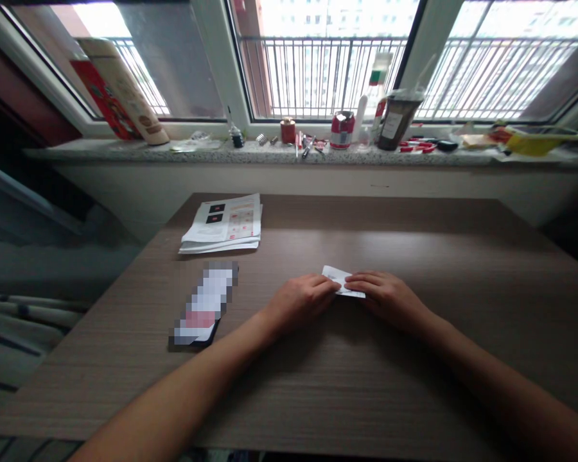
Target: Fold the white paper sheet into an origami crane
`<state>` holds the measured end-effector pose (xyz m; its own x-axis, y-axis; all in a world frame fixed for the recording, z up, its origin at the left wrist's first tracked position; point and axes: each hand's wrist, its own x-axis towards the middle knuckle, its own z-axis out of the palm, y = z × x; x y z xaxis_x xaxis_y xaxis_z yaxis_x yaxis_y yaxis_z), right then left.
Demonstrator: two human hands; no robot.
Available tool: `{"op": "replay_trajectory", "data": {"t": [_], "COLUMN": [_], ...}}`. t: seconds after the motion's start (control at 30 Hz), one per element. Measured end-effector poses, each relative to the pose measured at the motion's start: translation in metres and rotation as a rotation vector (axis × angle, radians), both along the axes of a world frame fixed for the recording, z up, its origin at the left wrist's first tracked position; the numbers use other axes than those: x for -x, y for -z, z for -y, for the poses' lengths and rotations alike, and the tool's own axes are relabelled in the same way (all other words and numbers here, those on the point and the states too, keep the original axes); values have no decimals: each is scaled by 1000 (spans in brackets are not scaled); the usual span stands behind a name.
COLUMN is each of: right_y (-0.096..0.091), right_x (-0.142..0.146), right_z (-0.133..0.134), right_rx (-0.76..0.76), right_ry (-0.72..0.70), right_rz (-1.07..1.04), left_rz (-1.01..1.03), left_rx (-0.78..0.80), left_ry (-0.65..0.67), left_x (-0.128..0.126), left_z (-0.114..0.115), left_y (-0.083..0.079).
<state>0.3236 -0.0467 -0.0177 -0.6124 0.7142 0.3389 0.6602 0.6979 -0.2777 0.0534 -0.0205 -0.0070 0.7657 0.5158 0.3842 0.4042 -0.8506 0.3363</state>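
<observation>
A small piece of folded white paper [334, 273] with faint printing lies near the middle of the table. From the left, my left hand [301, 298] has its fingers pressed together on the paper's near left part. My right hand [392, 298] holds the right part in the same way, its fingertips close to those of the left. The paper's lower edge and both thumbs are partly hidden by the fingers.
A phone [207, 301], blurred out on its screen, lies left of my left forearm. Behind it is a stack of printed sheets [241, 221]. Along the windowsill [264, 154] stand a can [341, 130], a dark cup [399, 122], a small jar [288, 131] and a tall cylinder [125, 90].
</observation>
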Motion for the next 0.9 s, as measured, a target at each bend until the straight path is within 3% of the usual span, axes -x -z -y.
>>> {"op": "replay_trajectory", "data": {"t": [0.17, 0.3, 0.53, 0.7, 0.77, 0.9], "right_y": [-1, -6, -6, -3, -4, -6], "right_x": [-3, -3, 8, 13, 12, 9], "right_z": [1, 4, 5, 5, 4, 3], "right_rx": [56, 154, 429, 618, 617, 422], "right_ry": [80, 133, 212, 189, 193, 295], "right_rz": [-107, -254, -557, -777, -748, -549], "left_rz": [86, 197, 490, 521, 491, 436], "left_rx": [47, 190, 497, 594, 579, 539], "left_ry": [-30, -82, -173, -219, -235, -245], "left_x": [2, 3, -2, -3, -3, -2], "left_z": [-1, -3, -1, -3, -4, -6], "left_y": [-2, -5, -9, -7, -7, -4]}}
